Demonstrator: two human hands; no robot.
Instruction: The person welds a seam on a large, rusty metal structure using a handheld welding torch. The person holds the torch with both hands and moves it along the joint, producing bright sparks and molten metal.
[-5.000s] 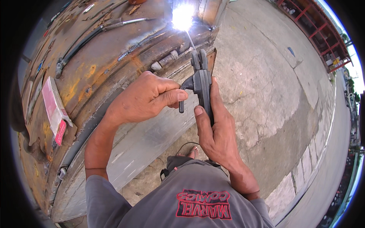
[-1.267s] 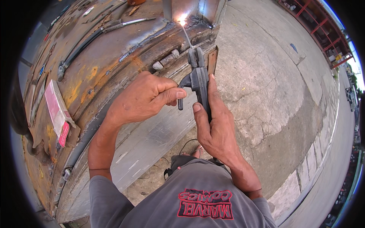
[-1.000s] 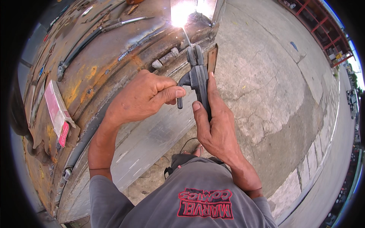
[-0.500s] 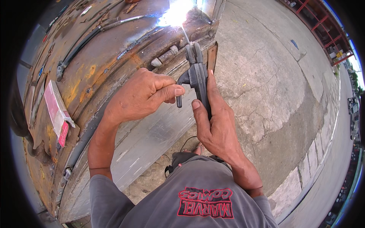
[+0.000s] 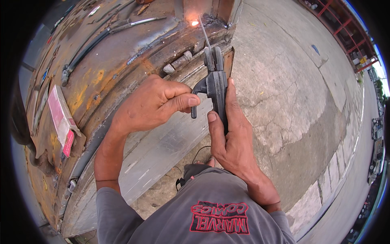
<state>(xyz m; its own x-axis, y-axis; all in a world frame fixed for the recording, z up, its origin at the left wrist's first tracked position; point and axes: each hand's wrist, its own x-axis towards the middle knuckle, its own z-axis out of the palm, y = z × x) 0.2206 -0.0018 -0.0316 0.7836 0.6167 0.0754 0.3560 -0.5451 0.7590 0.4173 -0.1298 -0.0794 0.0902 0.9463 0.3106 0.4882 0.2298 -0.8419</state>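
Note:
My right hand (image 5: 235, 140) is wrapped round the black handle of a welding electrode holder (image 5: 216, 87). With thumb and bent fingers, my left hand (image 5: 152, 103) grips the holder's curved lever (image 5: 194, 110). From the holder's jaws a thin welding electrode (image 5: 205, 34) points up and slightly left. Beside its tip, a small orange-hot spot (image 5: 195, 23) glows on the rusty steel at a corner joint. A narrow gap seems to show between the tip and the glow.
On the rusty steel plate (image 5: 87, 77) lie a dark-handled tool with a metal tip (image 5: 81, 53) and a pink-and-white open carton (image 5: 61, 116). A thick bolt (image 5: 178, 62) rests along the ledge left of the holder. Cracked concrete (image 5: 280, 93) spreads to the right, with red shelving (image 5: 345, 24) beyond.
The bright white-blue arc has gone out, leaving an orange glow. The holder and electrode have shifted slightly right and down, with both hands still on the holder.

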